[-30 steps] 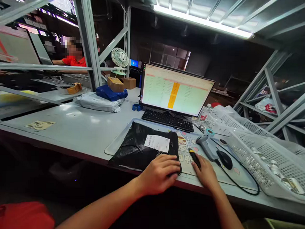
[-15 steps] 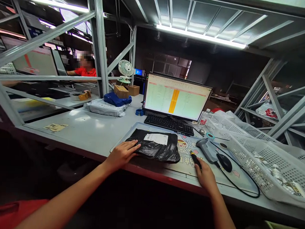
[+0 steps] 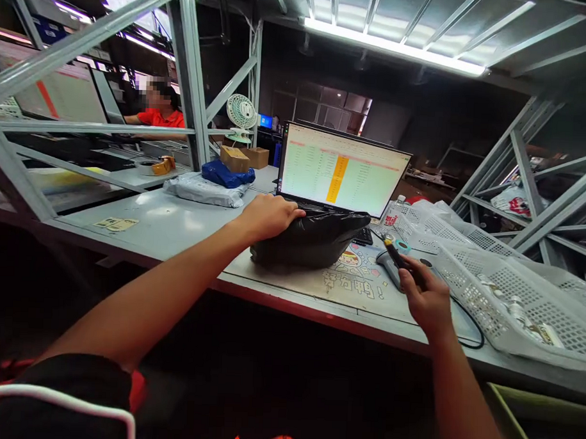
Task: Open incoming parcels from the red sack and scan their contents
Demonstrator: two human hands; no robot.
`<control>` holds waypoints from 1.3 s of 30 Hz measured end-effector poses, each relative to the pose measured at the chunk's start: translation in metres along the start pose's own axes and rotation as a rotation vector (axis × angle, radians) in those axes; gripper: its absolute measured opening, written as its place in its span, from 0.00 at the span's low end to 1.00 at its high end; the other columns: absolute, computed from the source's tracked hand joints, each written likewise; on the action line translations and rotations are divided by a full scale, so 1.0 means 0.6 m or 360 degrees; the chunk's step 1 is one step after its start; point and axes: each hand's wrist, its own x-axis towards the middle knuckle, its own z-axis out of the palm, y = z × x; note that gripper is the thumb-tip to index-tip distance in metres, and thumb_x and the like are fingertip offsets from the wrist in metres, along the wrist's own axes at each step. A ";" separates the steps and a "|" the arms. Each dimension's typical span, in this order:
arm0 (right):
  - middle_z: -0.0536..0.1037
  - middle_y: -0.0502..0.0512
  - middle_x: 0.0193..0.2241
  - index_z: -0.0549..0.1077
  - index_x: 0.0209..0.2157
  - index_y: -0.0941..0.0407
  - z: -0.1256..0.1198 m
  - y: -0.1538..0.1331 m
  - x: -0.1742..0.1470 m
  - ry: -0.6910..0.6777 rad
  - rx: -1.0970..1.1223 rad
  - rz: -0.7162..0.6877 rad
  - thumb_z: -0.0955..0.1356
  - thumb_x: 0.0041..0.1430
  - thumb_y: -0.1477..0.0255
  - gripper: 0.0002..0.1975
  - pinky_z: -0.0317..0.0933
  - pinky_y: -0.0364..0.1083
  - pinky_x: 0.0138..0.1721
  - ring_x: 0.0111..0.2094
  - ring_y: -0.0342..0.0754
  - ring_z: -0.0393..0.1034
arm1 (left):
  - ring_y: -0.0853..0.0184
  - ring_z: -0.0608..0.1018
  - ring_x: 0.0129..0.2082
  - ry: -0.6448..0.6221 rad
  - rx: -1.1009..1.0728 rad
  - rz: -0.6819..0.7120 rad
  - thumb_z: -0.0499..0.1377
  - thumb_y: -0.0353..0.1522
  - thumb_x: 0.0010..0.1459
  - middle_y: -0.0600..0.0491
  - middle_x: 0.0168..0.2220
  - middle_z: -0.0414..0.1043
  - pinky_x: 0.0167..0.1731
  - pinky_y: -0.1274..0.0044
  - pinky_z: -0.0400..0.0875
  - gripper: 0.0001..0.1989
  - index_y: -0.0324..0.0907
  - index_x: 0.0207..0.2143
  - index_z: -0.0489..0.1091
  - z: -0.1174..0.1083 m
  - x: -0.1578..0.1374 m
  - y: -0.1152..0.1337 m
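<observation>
My left hand (image 3: 272, 217) is closed on the upper edge of a black plastic parcel (image 3: 306, 242). The parcel is tilted up on its lower edge on a printed desk mat (image 3: 348, 288), its plain side facing me and its label out of sight. To the right, my right hand (image 3: 425, 294) is wrapped round a slim black box cutter with a yellow tip (image 3: 394, 254), held above the mat and apart from the parcel. Just behind that hand lies a grey barcode scanner (image 3: 389, 267), partly covered by it.
A monitor (image 3: 343, 167) stands behind the parcel. White perforated baskets (image 3: 483, 264) with small bottles line the right side. Back left are a grey bag parcel (image 3: 202, 189), a blue parcel (image 3: 227, 174) and small cartons (image 3: 235, 158). A person in red (image 3: 164, 116) sits beyond the metal frame.
The parcel has gone from lying flat, label up, to standing tilted, with my left hand now on its top edge. My right hand has risen and moved right with the box cutter.
</observation>
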 end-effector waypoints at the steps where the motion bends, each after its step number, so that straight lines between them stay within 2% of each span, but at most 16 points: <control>1: 0.84 0.58 0.45 0.80 0.55 0.53 -0.007 -0.037 0.014 -0.0086 0.0013 -0.0187 0.69 0.69 0.56 0.20 0.73 0.53 0.47 0.42 0.55 0.80 | 0.49 0.83 0.44 -0.0019 0.0007 -0.0012 0.44 0.46 0.78 0.40 0.42 0.82 0.41 0.69 0.67 0.29 0.39 0.48 0.80 0.005 0.003 0.002; 4: 0.84 0.56 0.45 0.79 0.55 0.52 -0.003 -0.126 0.055 -0.0393 0.0013 -0.0643 0.68 0.72 0.63 0.16 0.73 0.49 0.46 0.42 0.51 0.80 | 0.46 0.83 0.43 -0.0036 0.0017 -0.0024 0.44 0.47 0.77 0.39 0.40 0.83 0.39 0.67 0.68 0.30 0.40 0.47 0.81 0.018 0.007 0.007; 6: 0.83 0.56 0.47 0.79 0.56 0.52 0.017 -0.158 0.075 -0.0546 -0.0058 -0.0798 0.67 0.73 0.65 0.16 0.72 0.48 0.45 0.42 0.50 0.80 | 0.46 0.84 0.44 -0.0016 -0.0012 -0.0007 0.43 0.47 0.77 0.38 0.41 0.83 0.39 0.66 0.68 0.30 0.41 0.47 0.81 0.021 0.004 0.008; 10: 0.83 0.56 0.47 0.78 0.57 0.52 0.053 -0.182 0.086 -0.0655 -0.0240 -0.0913 0.67 0.73 0.66 0.16 0.70 0.46 0.40 0.40 0.50 0.80 | 0.48 0.83 0.42 -0.0045 -0.0137 0.0058 0.43 0.46 0.76 0.38 0.40 0.82 0.41 0.66 0.69 0.30 0.40 0.45 0.81 0.020 -0.011 0.004; 13: 0.83 0.55 0.48 0.78 0.57 0.51 0.049 -0.179 0.087 -0.0643 -0.0329 -0.0988 0.66 0.74 0.65 0.16 0.69 0.45 0.36 0.39 0.49 0.79 | 0.51 0.83 0.40 -0.0079 -0.0142 0.0165 0.42 0.46 0.76 0.39 0.37 0.82 0.41 0.67 0.69 0.31 0.40 0.43 0.80 0.022 -0.022 -0.001; 16: 0.83 0.55 0.48 0.79 0.57 0.49 0.007 -0.124 0.107 -0.0562 -0.0447 -0.0897 0.65 0.74 0.63 0.17 0.70 0.47 0.37 0.39 0.50 0.79 | 0.53 0.82 0.37 -0.0033 -0.0155 0.0264 0.40 0.45 0.76 0.42 0.34 0.81 0.39 0.69 0.68 0.31 0.41 0.38 0.79 0.026 -0.030 -0.014; 20: 0.84 0.61 0.44 0.82 0.52 0.53 -0.065 0.025 0.132 -0.0182 -0.0850 -0.0398 0.65 0.69 0.58 0.21 0.72 0.54 0.41 0.40 0.57 0.78 | 0.54 0.82 0.37 -0.0024 -0.0174 0.0219 0.41 0.46 0.75 0.44 0.31 0.79 0.39 0.70 0.68 0.31 0.42 0.35 0.79 0.027 -0.036 -0.047; 22: 0.84 0.63 0.45 0.82 0.52 0.56 -0.071 0.089 0.116 -0.0119 -0.0874 -0.0212 0.65 0.67 0.57 0.23 0.72 0.57 0.46 0.44 0.61 0.78 | 0.53 0.82 0.37 -0.0072 -0.0130 0.0132 0.42 0.47 0.75 0.44 0.31 0.79 0.40 0.69 0.68 0.31 0.42 0.36 0.80 0.022 -0.036 -0.061; 25: 0.83 0.62 0.49 0.80 0.56 0.55 -0.021 0.137 0.047 -0.0396 -0.0796 -0.0041 0.63 0.69 0.58 0.24 0.72 0.57 0.50 0.48 0.60 0.78 | 0.51 0.82 0.41 -0.0097 -0.0086 0.0011 0.44 0.47 0.74 0.44 0.36 0.81 0.43 0.67 0.70 0.29 0.42 0.42 0.81 0.011 -0.034 -0.063; 29: 0.79 0.62 0.55 0.75 0.62 0.54 0.080 0.145 -0.049 -0.0832 -0.0899 0.0215 0.61 0.72 0.62 0.24 0.72 0.56 0.50 0.50 0.60 0.77 | 0.51 0.81 0.49 0.0025 -0.0165 -0.0052 0.49 0.40 0.72 0.45 0.51 0.81 0.49 0.65 0.72 0.22 0.44 0.60 0.74 -0.002 -0.035 -0.038; 32: 0.78 0.66 0.56 0.75 0.61 0.58 0.109 0.130 -0.058 -0.0892 -0.0941 0.0217 0.64 0.71 0.65 0.23 0.69 0.60 0.56 0.56 0.64 0.73 | 0.54 0.79 0.56 0.0078 -0.0271 -0.0001 0.49 0.31 0.69 0.46 0.59 0.77 0.54 0.66 0.71 0.26 0.43 0.66 0.69 -0.001 -0.037 -0.013; 34: 0.77 0.67 0.56 0.78 0.57 0.58 0.104 0.095 -0.036 -0.0712 -0.0828 0.0065 0.66 0.69 0.66 0.20 0.66 0.63 0.60 0.58 0.66 0.70 | 0.55 0.79 0.57 0.0096 -0.0317 0.0026 0.49 0.28 0.68 0.46 0.60 0.76 0.55 0.67 0.71 0.27 0.42 0.66 0.70 0.003 -0.036 0.003; 37: 0.77 0.64 0.57 0.76 0.58 0.54 0.090 -0.002 0.011 -0.0285 -0.0372 -0.0393 0.64 0.72 0.66 0.18 0.65 0.61 0.62 0.59 0.61 0.70 | 0.53 0.80 0.54 0.0083 -0.0354 0.0017 0.49 0.36 0.73 0.45 0.57 0.79 0.53 0.66 0.72 0.23 0.43 0.63 0.73 0.009 -0.028 0.025; 39: 0.76 0.62 0.57 0.74 0.61 0.51 0.094 -0.075 0.038 -0.0152 -0.0148 -0.0682 0.64 0.74 0.67 0.18 0.65 0.59 0.63 0.58 0.58 0.70 | 0.52 0.81 0.53 0.0083 -0.0380 0.0014 0.51 0.45 0.74 0.47 0.55 0.80 0.51 0.66 0.73 0.23 0.46 0.62 0.74 0.010 -0.023 0.035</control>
